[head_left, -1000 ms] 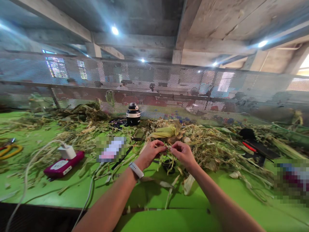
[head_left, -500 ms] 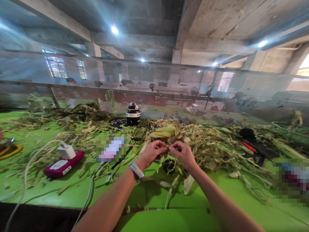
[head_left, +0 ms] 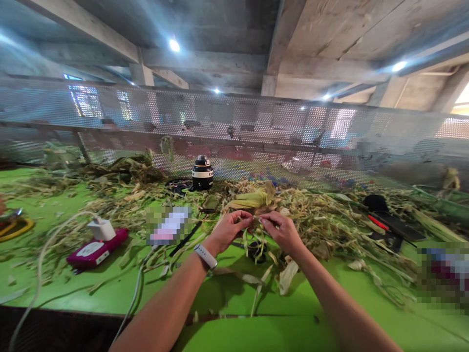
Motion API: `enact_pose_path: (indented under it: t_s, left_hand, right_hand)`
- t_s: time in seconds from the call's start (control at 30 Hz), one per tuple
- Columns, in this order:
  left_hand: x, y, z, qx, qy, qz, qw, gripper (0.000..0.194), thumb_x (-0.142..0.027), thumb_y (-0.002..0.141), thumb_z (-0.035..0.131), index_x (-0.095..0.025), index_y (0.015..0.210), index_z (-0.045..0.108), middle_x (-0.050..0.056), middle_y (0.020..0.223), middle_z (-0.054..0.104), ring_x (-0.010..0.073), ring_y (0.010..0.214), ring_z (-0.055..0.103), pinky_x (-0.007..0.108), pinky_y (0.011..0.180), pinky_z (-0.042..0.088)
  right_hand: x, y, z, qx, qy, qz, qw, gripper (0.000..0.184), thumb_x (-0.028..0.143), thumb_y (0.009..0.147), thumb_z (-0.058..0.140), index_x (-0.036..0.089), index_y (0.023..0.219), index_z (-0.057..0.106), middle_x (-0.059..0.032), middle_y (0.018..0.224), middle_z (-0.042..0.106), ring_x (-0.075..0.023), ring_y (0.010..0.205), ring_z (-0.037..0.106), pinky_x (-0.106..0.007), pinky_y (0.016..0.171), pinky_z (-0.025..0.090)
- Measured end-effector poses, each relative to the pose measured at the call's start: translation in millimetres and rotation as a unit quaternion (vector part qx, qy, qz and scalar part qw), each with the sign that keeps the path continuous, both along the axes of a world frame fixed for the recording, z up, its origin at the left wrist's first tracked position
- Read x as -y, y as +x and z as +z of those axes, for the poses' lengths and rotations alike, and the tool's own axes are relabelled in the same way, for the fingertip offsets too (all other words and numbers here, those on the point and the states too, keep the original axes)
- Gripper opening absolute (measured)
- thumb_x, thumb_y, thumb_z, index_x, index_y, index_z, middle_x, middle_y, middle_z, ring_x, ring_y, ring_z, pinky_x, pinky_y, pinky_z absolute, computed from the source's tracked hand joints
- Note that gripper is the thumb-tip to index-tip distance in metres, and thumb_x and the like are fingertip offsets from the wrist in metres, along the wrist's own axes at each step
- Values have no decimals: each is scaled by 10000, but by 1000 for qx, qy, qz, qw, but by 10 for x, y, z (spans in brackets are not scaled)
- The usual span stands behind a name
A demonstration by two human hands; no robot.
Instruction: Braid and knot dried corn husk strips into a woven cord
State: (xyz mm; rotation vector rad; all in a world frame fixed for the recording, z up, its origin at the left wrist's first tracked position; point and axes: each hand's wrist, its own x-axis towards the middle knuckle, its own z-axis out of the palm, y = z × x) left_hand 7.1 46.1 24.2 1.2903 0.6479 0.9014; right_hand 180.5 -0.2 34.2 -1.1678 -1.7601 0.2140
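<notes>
My left hand [head_left: 230, 231], with a white band on the wrist, is closed in a pinch over the middle of the green table [head_left: 227, 298]. Close beside it my right hand [head_left: 283, 232] is pinched too, thumb and forefinger together. Thin pale strips of corn husk [head_left: 257, 239] run between the fingertips and hang below them. Under the hands lies a dark rounded object [head_left: 257, 253], partly covered, its kind unclear. Just beyond the fingers rests a bundle of yellow-green corn husks [head_left: 249, 199].
Loose shredded husk [head_left: 330, 225] covers much of the table. To the left are a phone [head_left: 170, 226] on a cable and a magenta power strip [head_left: 97, 252] with a white charger [head_left: 101, 229]. A black jug [head_left: 202, 173] stands before a perforated metal screen [head_left: 234, 132].
My right hand has shifted slightly to the right, widening the gap between the fingertips, where a pale bit now shows. My left hand has barely moved.
</notes>
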Motion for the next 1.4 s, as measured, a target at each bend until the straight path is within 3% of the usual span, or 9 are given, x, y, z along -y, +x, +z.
enact_pose_path:
  t_s: [0.17, 0.47, 0.73, 0.87, 0.97, 1.13, 1.27, 1.4]
  left_hand:
    - [-22, 19, -24, 27, 13, 6, 1000, 375, -402, 594, 785, -152, 795, 591, -41, 635, 569, 69, 550, 480, 208, 526, 332]
    - [17, 22, 7, 77, -30, 9, 996, 464, -348, 533, 837, -157, 880, 595, -47, 666, 569, 58, 563, 496, 189, 539, 376]
    - [46, 36, 13, 96, -69, -20, 993, 377, -300, 520, 848, -133, 777, 629, -28, 698, 609, 54, 590, 509, 182, 560, 386]
    - [56, 28, 39, 108, -62, -24, 992, 361, -299, 507, 853, -128, 741, 637, -26, 693, 617, 52, 587, 501, 186, 571, 382]
    - [46, 14, 41, 106, -69, -26, 992, 354, -303, 499, 856, -127, 710, 633, -29, 672, 609, 49, 576, 489, 185, 556, 363]
    - [50, 0, 30, 47, -78, -63, 994, 365, -313, 462, 869, -123, 672, 638, -26, 627, 603, 56, 574, 497, 195, 574, 370]
    - [74, 1, 20, 6, -64, -98, 993, 367, -325, 475, 865, -117, 707, 669, -20, 636, 618, 53, 559, 489, 204, 576, 379]
    - [106, 19, 3, -34, -54, -156, 986, 361, -332, 477, 862, -111, 684, 666, -20, 592, 605, 60, 531, 487, 215, 557, 384]
  right_hand:
    - [-66, 1, -97, -34, -43, -28, 998, 220, 366, 798, 543, 164, 733, 605, -2, 593, 571, -115, 527, 479, -225, 504, 384]
    - [-109, -64, -138, -189, -112, 45, 974, 352, 521, 707, 619, 176, 691, 547, 39, 554, 473, -81, 481, 373, -207, 436, 305]
    - [-50, -166, -107, -276, -180, 66, 942, 505, 648, 579, 674, 200, 694, 474, 62, 560, 467, -65, 424, 376, -206, 391, 309]
    - [13, -195, -70, -305, -226, 95, 920, 532, 656, 587, 674, 210, 731, 421, 66, 560, 498, -68, 409, 413, -202, 399, 313]
    - [32, -172, -58, -277, -239, 103, 925, 498, 671, 680, 589, 209, 769, 427, 44, 600, 527, -85, 442, 445, -208, 415, 317]
    - [19, -92, -37, -98, -98, 34, 990, 379, 559, 782, 554, 181, 818, 546, -2, 732, 540, -113, 619, 482, -218, 522, 361]
    - [30, -75, -23, -2, -107, -1, 994, 384, 534, 792, 545, 183, 644, 497, 32, 590, 459, -102, 558, 415, -217, 503, 312]
    - [53, -76, -5, 72, -151, 60, 984, 405, 469, 840, 490, 176, 559, 484, 37, 530, 443, -96, 529, 386, -215, 501, 293]
